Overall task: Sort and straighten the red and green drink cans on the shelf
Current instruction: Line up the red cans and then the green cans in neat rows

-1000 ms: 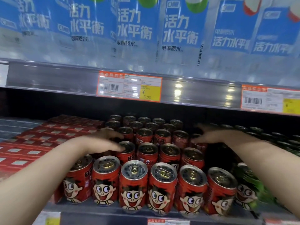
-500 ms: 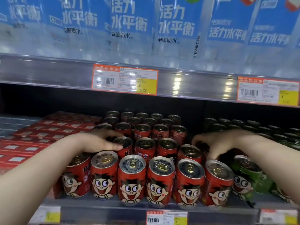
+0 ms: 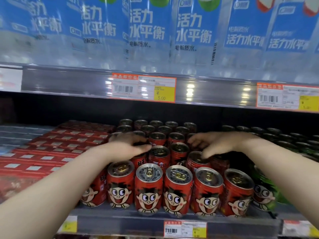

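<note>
Centre frame, our left hand (image 3: 128, 147) and right hand (image 3: 217, 145) rest loose-fingered, gripping nothing, atop upright red cans (image 3: 148, 188); green cans (image 3: 265, 193), lower right, stand nearer our right.

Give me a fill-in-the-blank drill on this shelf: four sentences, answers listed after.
The front-row cans with the cartoon face are ____.
The green cans stand to the ____ of them.
The price tag above them reads ____.
The bottles on the upper shelf wear ____ labels.
Missing words: red; right; 5.00; blue.
</note>
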`<state>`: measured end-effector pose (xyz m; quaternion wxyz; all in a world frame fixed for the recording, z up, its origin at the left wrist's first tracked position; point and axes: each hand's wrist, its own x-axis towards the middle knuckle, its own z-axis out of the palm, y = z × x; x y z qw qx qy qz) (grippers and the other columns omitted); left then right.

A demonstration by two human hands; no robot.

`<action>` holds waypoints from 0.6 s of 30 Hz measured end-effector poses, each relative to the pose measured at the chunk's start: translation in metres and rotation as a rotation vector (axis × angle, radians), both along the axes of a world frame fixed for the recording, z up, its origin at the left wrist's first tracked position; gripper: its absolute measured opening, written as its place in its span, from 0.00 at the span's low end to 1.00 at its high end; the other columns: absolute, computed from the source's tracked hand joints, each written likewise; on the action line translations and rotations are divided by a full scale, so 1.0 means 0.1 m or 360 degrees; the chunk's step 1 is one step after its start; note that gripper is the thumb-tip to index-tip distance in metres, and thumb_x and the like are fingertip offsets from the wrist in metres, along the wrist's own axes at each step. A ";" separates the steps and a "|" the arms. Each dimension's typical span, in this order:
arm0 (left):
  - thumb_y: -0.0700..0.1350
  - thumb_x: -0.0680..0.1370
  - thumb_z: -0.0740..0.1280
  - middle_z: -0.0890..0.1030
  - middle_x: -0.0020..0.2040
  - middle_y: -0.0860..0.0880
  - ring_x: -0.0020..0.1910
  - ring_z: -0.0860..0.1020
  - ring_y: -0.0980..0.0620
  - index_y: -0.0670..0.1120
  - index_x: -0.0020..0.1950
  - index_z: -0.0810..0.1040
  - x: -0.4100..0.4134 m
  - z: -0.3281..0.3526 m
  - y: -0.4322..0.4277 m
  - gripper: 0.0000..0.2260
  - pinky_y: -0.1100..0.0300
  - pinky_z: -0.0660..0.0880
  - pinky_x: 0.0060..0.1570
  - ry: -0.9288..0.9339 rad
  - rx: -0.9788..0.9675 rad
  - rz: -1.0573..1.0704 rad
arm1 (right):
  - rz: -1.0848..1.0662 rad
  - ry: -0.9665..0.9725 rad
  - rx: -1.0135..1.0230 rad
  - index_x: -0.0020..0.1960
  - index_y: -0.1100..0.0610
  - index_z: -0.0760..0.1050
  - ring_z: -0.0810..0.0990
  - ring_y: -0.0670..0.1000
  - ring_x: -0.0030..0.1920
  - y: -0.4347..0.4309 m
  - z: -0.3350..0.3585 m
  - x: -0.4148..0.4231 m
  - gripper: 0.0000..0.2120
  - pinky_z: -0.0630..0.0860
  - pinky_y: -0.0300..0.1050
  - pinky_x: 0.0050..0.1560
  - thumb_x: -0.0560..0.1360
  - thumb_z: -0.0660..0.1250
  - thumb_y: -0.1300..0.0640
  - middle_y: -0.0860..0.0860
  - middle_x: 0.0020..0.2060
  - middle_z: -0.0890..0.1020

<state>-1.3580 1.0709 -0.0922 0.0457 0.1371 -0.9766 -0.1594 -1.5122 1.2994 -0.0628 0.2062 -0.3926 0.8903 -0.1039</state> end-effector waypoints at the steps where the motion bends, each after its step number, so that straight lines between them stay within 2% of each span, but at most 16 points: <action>1: 0.64 0.75 0.58 0.63 0.74 0.50 0.73 0.61 0.49 0.58 0.70 0.66 -0.07 0.01 0.09 0.25 0.55 0.59 0.71 -0.0001 0.0021 -0.0057 | -0.0010 -0.0009 -0.0101 0.70 0.44 0.62 0.70 0.47 0.62 -0.09 -0.01 0.02 0.29 0.71 0.36 0.55 0.72 0.67 0.57 0.46 0.68 0.69; 3: 0.63 0.75 0.60 0.59 0.76 0.49 0.74 0.58 0.48 0.56 0.73 0.61 -0.21 -0.03 0.27 0.28 0.56 0.57 0.70 -0.0082 0.0051 -0.0150 | -0.0032 0.0054 -0.0133 0.72 0.44 0.59 0.69 0.49 0.66 -0.28 -0.08 0.08 0.31 0.69 0.38 0.59 0.72 0.68 0.49 0.47 0.70 0.67; 5: 0.61 0.75 0.61 0.55 0.77 0.49 0.75 0.55 0.48 0.56 0.75 0.56 -0.31 -0.09 0.37 0.31 0.56 0.54 0.71 -0.0185 -0.0048 -0.0209 | 0.0000 0.0263 0.0040 0.74 0.44 0.54 0.64 0.53 0.71 -0.43 -0.26 0.08 0.39 0.65 0.46 0.68 0.69 0.69 0.40 0.50 0.74 0.61; 6: 0.61 0.76 0.61 0.55 0.77 0.50 0.75 0.55 0.49 0.57 0.75 0.55 -0.34 -0.11 0.38 0.30 0.56 0.53 0.72 -0.0216 -0.0081 -0.0229 | 0.0016 0.0359 0.0060 0.74 0.44 0.54 0.63 0.54 0.72 -0.47 -0.35 0.08 0.41 0.64 0.47 0.69 0.68 0.70 0.40 0.50 0.74 0.61; 8: 0.60 0.75 0.62 0.56 0.77 0.50 0.75 0.55 0.49 0.58 0.75 0.57 -0.37 -0.14 0.34 0.30 0.56 0.53 0.73 -0.0253 -0.0032 -0.0255 | 0.0019 0.0418 -0.0079 0.73 0.45 0.57 0.66 0.53 0.69 -0.45 -0.43 0.08 0.39 0.66 0.47 0.68 0.68 0.72 0.46 0.50 0.71 0.64; 10: 0.60 0.75 0.63 0.57 0.76 0.50 0.75 0.56 0.49 0.59 0.74 0.58 -0.37 -0.14 0.27 0.29 0.56 0.54 0.73 -0.0272 0.0039 -0.0287 | 0.0063 0.0319 -0.0173 0.70 0.45 0.61 0.68 0.51 0.67 -0.35 -0.40 0.04 0.35 0.67 0.47 0.67 0.68 0.73 0.51 0.49 0.69 0.66; 14: 0.59 0.75 0.64 0.57 0.76 0.51 0.75 0.56 0.49 0.60 0.73 0.58 -0.35 -0.13 0.26 0.28 0.56 0.56 0.72 -0.0281 0.0090 -0.0309 | 0.0208 0.0003 -0.0020 0.64 0.39 0.64 0.73 0.50 0.62 -0.20 -0.27 0.02 0.31 0.72 0.51 0.64 0.68 0.74 0.56 0.47 0.64 0.72; 16: 0.60 0.75 0.63 0.57 0.77 0.52 0.75 0.57 0.50 0.60 0.73 0.58 -0.35 -0.12 0.27 0.28 0.55 0.56 0.72 -0.0300 0.0105 -0.0297 | 0.0220 -0.0024 0.0053 0.65 0.39 0.63 0.73 0.51 0.62 -0.19 -0.21 0.03 0.31 0.72 0.52 0.64 0.69 0.73 0.57 0.46 0.64 0.71; 18: 0.61 0.75 0.62 0.57 0.77 0.52 0.75 0.57 0.50 0.58 0.74 0.59 -0.35 -0.10 0.31 0.29 0.57 0.56 0.71 -0.0288 0.0141 -0.0299 | 0.0151 0.0011 0.0043 0.68 0.39 0.62 0.71 0.51 0.65 -0.13 -0.11 0.04 0.32 0.71 0.50 0.65 0.70 0.72 0.53 0.48 0.67 0.69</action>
